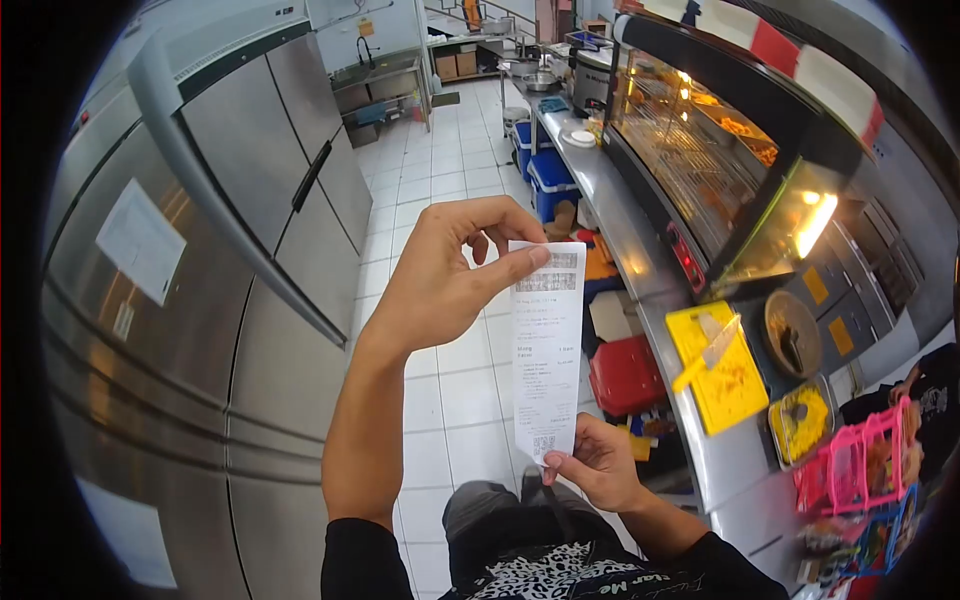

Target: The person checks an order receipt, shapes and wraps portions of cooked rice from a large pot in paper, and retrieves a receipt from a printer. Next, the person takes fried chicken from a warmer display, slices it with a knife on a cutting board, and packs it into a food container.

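Observation:
A long white printed receipt (548, 350) hangs upright in front of my body, with a code printed near its lower end. My left hand (465, 260) pinches its top edge between thumb and fingers. At the bottom, my right hand (595, 465) grips the lower corner, thumb in front and fingers behind. The paper is stretched fairly flat between both hands, its printed side facing me.
Steel refrigerator doors (180, 330) line the left. Along the right runs a steel counter (690, 430) with a lit food warmer (700, 150), a yellow cutting board (715, 375) with a knife, a round pan (792, 333) and a pink basket (868, 462).

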### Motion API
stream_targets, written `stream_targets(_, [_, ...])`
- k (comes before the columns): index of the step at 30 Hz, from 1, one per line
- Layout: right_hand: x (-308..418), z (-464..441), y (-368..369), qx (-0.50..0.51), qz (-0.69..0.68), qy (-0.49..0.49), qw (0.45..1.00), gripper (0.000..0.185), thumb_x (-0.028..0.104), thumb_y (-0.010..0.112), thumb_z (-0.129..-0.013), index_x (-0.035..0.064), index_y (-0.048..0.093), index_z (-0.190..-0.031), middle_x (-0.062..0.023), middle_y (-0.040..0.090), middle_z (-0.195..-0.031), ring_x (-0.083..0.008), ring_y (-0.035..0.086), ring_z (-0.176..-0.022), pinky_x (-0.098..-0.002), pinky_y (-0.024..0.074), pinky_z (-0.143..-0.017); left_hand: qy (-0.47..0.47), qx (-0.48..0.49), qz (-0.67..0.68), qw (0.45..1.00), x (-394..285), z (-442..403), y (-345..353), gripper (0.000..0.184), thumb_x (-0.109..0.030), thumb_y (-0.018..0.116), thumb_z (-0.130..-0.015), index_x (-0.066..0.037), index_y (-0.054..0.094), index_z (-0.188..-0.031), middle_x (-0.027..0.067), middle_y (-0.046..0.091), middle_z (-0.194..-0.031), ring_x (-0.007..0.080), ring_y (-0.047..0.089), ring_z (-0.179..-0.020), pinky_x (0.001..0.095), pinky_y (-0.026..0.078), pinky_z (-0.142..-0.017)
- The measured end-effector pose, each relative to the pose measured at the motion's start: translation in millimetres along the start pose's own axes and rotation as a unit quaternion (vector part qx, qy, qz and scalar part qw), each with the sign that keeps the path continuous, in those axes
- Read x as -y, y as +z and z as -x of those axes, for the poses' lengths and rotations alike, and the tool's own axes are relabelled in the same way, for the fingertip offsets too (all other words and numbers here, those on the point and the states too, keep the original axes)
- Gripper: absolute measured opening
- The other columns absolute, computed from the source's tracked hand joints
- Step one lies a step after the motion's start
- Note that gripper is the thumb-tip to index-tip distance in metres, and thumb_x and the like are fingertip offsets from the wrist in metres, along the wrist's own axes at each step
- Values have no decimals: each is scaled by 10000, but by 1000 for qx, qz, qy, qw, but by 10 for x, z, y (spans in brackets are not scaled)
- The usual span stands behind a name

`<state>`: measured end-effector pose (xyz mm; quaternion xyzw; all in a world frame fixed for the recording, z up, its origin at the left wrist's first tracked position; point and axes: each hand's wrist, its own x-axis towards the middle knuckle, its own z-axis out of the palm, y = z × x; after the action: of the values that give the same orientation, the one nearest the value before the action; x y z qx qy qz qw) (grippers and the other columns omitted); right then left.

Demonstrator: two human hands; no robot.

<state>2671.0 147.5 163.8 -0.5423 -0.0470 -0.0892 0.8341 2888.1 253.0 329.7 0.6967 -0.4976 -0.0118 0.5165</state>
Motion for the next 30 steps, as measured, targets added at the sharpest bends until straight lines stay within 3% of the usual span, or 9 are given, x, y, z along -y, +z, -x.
stream_targets(6, [-21, -1756, -699, -33, 38, -16, 999, 135, -37, 620, -951, -65, 587, -1079, -118, 665, -995, -141, 654, -804, -299, 555, -721, 37, 41, 17, 998, 1276, -1565, -281, 74, -91, 735, -855, -21, 712, -857, 4, 683, -784, 58, 531, -670, 233, 398, -612])
stream_targets(13, [17, -3486, -1559, -188, 57, -77, 978, 177, -42, 622, -947, -57, 600, -1122, -118, 663, -1022, -144, 655, -819, -296, 555, -718, 98, 152, 116, 976, 2634, -3728, -40, 74, -72, 725, -849, -36, 724, -914, 2, 697, -840, 59, 545, -712, 234, 406, -630])
stream_targets(18, [272, -4242, -2164, -297, 76, -155, 939, 282, -66, 613, -938, -47, 552, -1213, -136, 662, -1064, -154, 657, -841, -298, 557, -719, 189, 221, 139, 947, 2926, -5061, 506, 78, -70, 708, -840, -35, 691, -907, 13, 680, -861, 94, 543, -727, 264, 422, -687])
stream_targets(20, [423, -4462, -2428, -358, 105, -180, 910, 452, -76, 604, -935, -20, 424, -1346, -158, 662, -1080, -166, 662, -847, -303, 559, -722, 216, 211, 157, 940, 2930, -5421, 805, 66, -66, 701, -837, -35, 667, -883, 22, 667, -860, 115, 551, -753, 278, 424, -702])
stream_targets(21, [488, -4562, -2552, -387, 117, -190, 895, 541, -82, 599, -933, -7, 359, -1412, -169, 662, -1088, -172, 664, -850, -306, 559, -724, 222, 246, 164, 929, 2921, -5597, 919, 47, -27, 666, -832, -23, 632, -865, 57, 658, -874, 181, 593, -810, 309, 443, -737])
stream_targets(25, [592, -4882, -3123, -431, 142, -257, 853, 864, -90, 584, -929, 99, 8, -1545, -207, 663, -1096, -190, 671, -855, -319, 564, -742, 425, 212, 119, 872, 3145, -6233, 1514, 77, 35, 620, -817, 1, 649, -879, 113, 660, -895, 296, 626, -863, 372, 477, -799])
stream_targets(28, [752, -5096, -3499, -465, 226, -307, 799, 873, -98, 569, -932, 96, -9, -1556, -194, 669, -1035, -187, 673, -836, -323, 564, -753, 515, 122, 119, 840, 3073, -6638, 1910, 104, 32, 641, -810, -8, 675, -899, 111, 659, -891, 301, 622, -869, 381, 478, -789])
stream_targets(30, [750, -5241, -3866, -458, 320, -398, 728, 753, -110, 576, -918, 62, 182, -1537, -178, 668, -984, -189, 676, -810, -312, 558, -756, 548, 96, 100, 825, 2987, -6847, 2069, 136, 20, 675, -791, -26, 705, -916, 98, 675, -924, 283, 627, -886, 380, 478, -774])
